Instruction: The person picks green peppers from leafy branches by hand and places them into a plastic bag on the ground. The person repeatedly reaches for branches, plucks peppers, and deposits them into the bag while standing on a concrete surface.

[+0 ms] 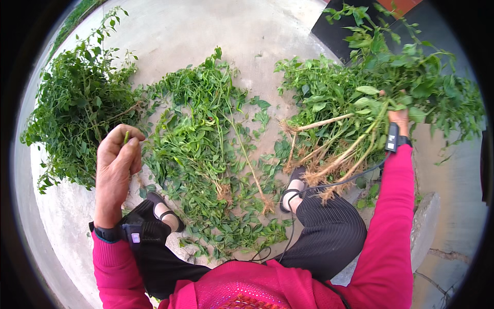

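Observation:
My left hand (117,158) is raised above the left side, fingers curled, with a small green pod or stem piece (126,137) pinched between thumb and finger. Over at the right, my right hand (400,117) grips the leafy stems of an uprooted green plant (364,136); leaves hide most of its fingers. The bare pale stems and brown roots (314,177) point back toward my right foot. Between my feet lies a heap of pulled chili pepper plants and loose leaves (193,131), with green pods showing among the foliage.
A dense, dark green pile of plants (83,100) stands at the left. More uprooted plants (308,85) lie beneath my right hand. A black cable (347,178) runs from the right wrist device (392,137) past my shoe (291,191). Concrete paving (231,23) surrounds the piles.

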Motion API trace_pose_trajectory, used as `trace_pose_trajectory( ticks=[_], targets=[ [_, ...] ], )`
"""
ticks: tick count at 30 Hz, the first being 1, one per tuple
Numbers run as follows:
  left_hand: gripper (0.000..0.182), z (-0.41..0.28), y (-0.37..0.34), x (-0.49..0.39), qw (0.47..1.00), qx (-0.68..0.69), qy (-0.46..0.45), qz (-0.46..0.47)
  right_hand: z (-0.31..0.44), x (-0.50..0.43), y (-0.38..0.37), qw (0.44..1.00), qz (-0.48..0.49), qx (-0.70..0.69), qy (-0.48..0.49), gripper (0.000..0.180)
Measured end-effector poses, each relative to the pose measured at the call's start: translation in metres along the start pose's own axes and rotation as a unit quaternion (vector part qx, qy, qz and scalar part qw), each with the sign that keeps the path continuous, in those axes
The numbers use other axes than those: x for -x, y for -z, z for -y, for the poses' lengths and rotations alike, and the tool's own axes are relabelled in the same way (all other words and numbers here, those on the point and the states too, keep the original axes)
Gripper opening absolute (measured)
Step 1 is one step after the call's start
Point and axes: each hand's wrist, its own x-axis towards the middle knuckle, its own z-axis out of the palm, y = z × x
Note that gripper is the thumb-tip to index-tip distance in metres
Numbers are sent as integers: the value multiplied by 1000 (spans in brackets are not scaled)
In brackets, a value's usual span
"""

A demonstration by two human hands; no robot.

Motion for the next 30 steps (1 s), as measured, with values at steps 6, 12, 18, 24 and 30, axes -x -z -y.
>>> trace_pose_trajectory(
  ticks=[6, 12, 18, 24, 30],
  targets=[
    [13, 17, -10, -10, 999, -26, 31, -13, -202, -38, 135, 863, -309, 374, -143, 51],
    [11, 32, -23, -23, 996, -58, 59, -34, -264, -72, 190, 736, -249, 628, -40, 45],
    [12, 27, -34, -27, 995, -60, 83, -18, -277, -89, 173, 632, -135, 763, -13, 47],
    [40, 25, -34, -22, 979, 137, 148, 6, -231, -62, 155, 815, -139, 543, -145, 47],
    [46, 18, -16, -1, 976, 155, 137, 65, -181, -28, 215, 665, -39, 745, -33, 52]
  ],
)
